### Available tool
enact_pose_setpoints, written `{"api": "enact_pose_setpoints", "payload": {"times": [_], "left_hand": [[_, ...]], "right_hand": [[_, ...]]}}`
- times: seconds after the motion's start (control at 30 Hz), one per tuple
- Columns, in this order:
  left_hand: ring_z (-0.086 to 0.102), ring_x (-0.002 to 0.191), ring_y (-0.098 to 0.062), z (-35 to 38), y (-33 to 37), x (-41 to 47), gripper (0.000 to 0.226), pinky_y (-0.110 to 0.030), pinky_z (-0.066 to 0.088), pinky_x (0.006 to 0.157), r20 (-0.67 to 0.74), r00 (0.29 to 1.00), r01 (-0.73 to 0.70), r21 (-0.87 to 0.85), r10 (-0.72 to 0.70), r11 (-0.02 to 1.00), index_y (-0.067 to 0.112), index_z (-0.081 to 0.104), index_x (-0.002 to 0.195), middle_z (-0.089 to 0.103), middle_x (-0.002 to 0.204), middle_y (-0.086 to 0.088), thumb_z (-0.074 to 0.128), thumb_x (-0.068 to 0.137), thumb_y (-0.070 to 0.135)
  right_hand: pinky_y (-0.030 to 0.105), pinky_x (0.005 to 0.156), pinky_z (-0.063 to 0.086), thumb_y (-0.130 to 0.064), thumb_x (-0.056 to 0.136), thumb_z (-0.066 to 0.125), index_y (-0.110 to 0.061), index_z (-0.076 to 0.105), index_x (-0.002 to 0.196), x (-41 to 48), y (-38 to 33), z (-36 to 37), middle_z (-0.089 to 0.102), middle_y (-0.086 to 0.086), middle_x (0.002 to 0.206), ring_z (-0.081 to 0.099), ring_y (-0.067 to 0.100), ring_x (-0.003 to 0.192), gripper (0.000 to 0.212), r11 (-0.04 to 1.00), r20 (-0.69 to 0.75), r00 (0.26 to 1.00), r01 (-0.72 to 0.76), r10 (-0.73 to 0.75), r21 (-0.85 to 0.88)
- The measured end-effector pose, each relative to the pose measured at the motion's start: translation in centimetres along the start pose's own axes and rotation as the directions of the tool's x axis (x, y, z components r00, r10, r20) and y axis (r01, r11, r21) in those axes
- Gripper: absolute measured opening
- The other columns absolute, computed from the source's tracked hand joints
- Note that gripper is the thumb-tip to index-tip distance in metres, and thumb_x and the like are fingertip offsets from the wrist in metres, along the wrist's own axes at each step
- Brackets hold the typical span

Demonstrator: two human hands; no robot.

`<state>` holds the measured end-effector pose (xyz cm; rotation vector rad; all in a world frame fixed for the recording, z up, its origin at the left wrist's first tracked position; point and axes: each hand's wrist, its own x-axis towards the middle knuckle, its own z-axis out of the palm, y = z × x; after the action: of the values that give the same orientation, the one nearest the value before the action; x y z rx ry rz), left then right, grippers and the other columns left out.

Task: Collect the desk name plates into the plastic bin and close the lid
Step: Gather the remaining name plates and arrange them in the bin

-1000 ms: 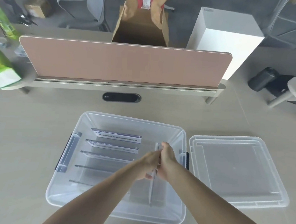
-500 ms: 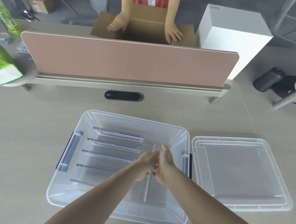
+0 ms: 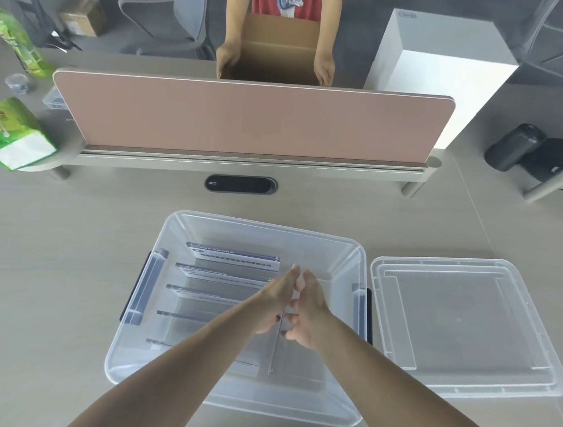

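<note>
Five name plates (image 3: 233, 258) stood in plastic bin (image 3: 186, 220); left hand (image 3: 275, 301) & right hand (image 3: 310, 310) pressed tog. on sixth plate (image 3: 275, 349). Lid (image 3: 465, 326) lay on desk (image 3: 54, 247), not yet on.

Bright, even, diffuse light; shadows faint. Wide-angle bowing at edges. Slightly soft focus throughout.

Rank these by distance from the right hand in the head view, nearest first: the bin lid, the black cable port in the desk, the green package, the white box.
From the right hand:
1. Bin lid, lying flat just to its right on the desk.
2. Black cable port, ahead, below the pink divider.
3. White box, far ahead on the right, behind the divider.
4. Green package, far left edge.
</note>
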<state>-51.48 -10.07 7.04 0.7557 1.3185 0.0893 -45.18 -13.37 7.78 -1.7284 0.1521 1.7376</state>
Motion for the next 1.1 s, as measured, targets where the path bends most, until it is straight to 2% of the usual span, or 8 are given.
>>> {"api": "enact_pose_setpoints", "payload": {"times": [0.17, 0.47, 0.63, 0.73, 0.8, 0.87, 0.97, 1.1], "left_hand": [[0.057, 0.110, -0.029, -0.6, -0.1, -0.7, 0.044, -0.041, 0.039, 0.104, 0.032, 0.999, -0.026, 0.009, 0.026, 1.000, 0.016, 0.055, 0.103, 0.063, 0.114, -0.013, 0.029, 0.101, 0.052], [0.054, 0.118, -0.025, -0.3, 0.5, -1.7, 0.059, -0.044, 0.035, 0.111, 0.081, 0.996, -0.015, -0.068, 0.021, 0.998, 0.013, 0.060, 0.115, 0.062, 0.123, -0.009, 0.032, 0.096, 0.061], [0.056, 0.093, -0.022, -1.5, 1.1, -2.9, 0.050, -0.036, 0.045, 0.084, 0.086, 0.995, -0.037, -0.074, 0.043, 0.997, 0.011, 0.059, 0.099, 0.059, 0.100, -0.006, 0.031, 0.101, 0.053], [0.063, 0.106, -0.030, -3.6, 3.1, -3.7, 0.043, -0.035, 0.053, 0.082, -0.069, 0.981, -0.156, 0.269, 0.180, 0.950, 0.008, 0.062, 0.116, 0.064, 0.114, -0.011, 0.040, 0.102, 0.042], [0.063, 0.109, -0.028, -5.8, 3.9, -2.8, 0.027, -0.030, 0.052, 0.084, -0.157, 0.882, -0.253, 0.638, 0.445, 0.727, 0.012, 0.066, 0.113, 0.068, 0.116, -0.005, 0.046, 0.099, 0.024], [0.063, 0.107, -0.025, -8.3, 4.9, -2.2, 0.030, -0.026, 0.049, 0.082, -0.258, 0.792, -0.208, 0.738, 0.553, 0.642, 0.020, 0.069, 0.115, 0.069, 0.115, -0.001, 0.047, 0.094, 0.018], [0.054, 0.116, -0.029, -12.6, 5.1, -0.9, 0.038, -0.037, 0.049, 0.093, -0.335, 0.728, -0.028, 0.857, 0.598, 0.515, 0.020, 0.063, 0.125, 0.060, 0.124, -0.008, 0.049, 0.092, 0.011], [0.052, 0.114, -0.029, -15.2, 4.2, -0.1, 0.043, -0.036, 0.052, 0.088, -0.255, 0.779, 0.155, 0.964, 0.573, 0.218, 0.016, 0.063, 0.123, 0.058, 0.119, -0.007, 0.051, 0.087, -0.002]], "right_hand": [[0.048, 0.099, 0.027, -0.064, 0.093, 0.028, -0.034, 0.056, 0.129, -0.2, 0.2, 1.0, 0.049, -0.001, 0.143, 0.041, 0.025, 0.133, 0.055, 1.000, -0.001, 1.000, 0.026, -0.026, -0.016], [0.053, 0.110, 0.029, -0.071, 0.088, 0.024, -0.033, 0.053, 0.135, 0.4, 0.9, 0.7, 0.052, 0.002, 0.142, 0.046, 0.026, 0.129, 0.067, 0.997, -0.049, 0.995, 0.082, -0.082, 0.008], [0.047, 0.095, 0.037, -0.064, 0.094, 0.025, -0.026, 0.058, 0.123, -0.6, 0.6, 1.2, 0.061, 0.001, 0.126, 0.054, 0.026, 0.114, 0.058, 0.996, -0.015, 0.996, 0.086, -0.086, -0.005], [0.050, 0.099, 0.033, -0.063, 0.096, 0.023, -0.025, 0.045, 0.138, -0.7, 0.2, 0.9, 0.048, 0.005, 0.140, 0.046, 0.029, 0.126, 0.061, 0.997, -0.024, 0.997, 0.067, -0.068, -0.032], [0.044, 0.100, 0.034, -0.057, 0.098, 0.027, -0.020, 0.044, 0.141, -0.6, -0.3, 0.7, 0.046, 0.005, 0.143, 0.046, 0.024, 0.122, 0.060, 0.972, -0.068, 0.980, 0.172, -0.184, -0.163], [0.037, 0.097, 0.040, -0.043, 0.099, 0.036, -0.014, 0.054, 0.130, -0.1, -1.4, 0.5, 0.056, 0.008, 0.132, 0.052, 0.023, 0.110, 0.046, 0.758, -0.072, 0.862, 0.397, -0.501, -0.517], [0.036, 0.091, 0.046, -0.028, 0.096, 0.049, -0.017, 0.064, 0.113, 0.9, -3.8, 0.2, 0.062, 0.006, 0.115, 0.057, 0.028, 0.107, 0.025, 0.025, 0.264, 0.581, 0.441, -0.769, -0.897], [0.031, 0.066, 0.039, -0.017, 0.095, 0.050, -0.015, 0.050, 0.076, 2.6, -6.1, 1.7, 0.052, 0.007, 0.081, 0.060, 0.035, 0.086, 0.019, -0.346, 0.450, 0.698, 0.297, -0.558, -0.890]]}}
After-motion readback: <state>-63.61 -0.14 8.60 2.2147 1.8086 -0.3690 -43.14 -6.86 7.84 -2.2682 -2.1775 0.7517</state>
